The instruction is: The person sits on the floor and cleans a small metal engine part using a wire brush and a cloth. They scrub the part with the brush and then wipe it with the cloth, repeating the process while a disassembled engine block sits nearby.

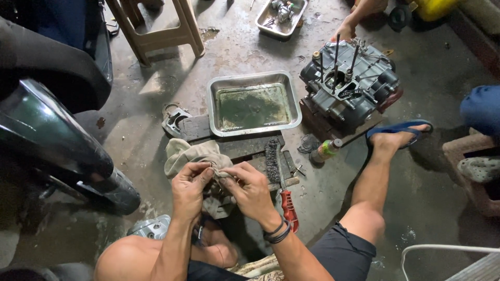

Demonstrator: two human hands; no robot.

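A: Starting at the left of the floor (219,57), what's there?

B: A dark motorcycle fender and tyre (62,151), with a wooden stool (156,26) beyond it. Next comes a grey cloth (192,156), bunched up just in front of a wooden block.

A: And the hands?

B: The left hand (190,187) and right hand (250,192) meet over the cloth. The fingers of both are clamped on a fold of it, pinching something small inside that I can't make out.

A: How far along does the wiping look?

B: Midway, I'd judge. The steel tray (254,78) beyond the hands holds only murky liquid, and the wire brush (272,161) with its red handle lies idle just right of the hands.

A: Further right?

B: A small green-capped bottle (326,150) on its side, then the engine case (349,83) with 4 studs standing bare, so reassembly seems yet to come. Another person's hand (346,28) rests near its far edge, beside a 2nd tray (281,15) of parts.
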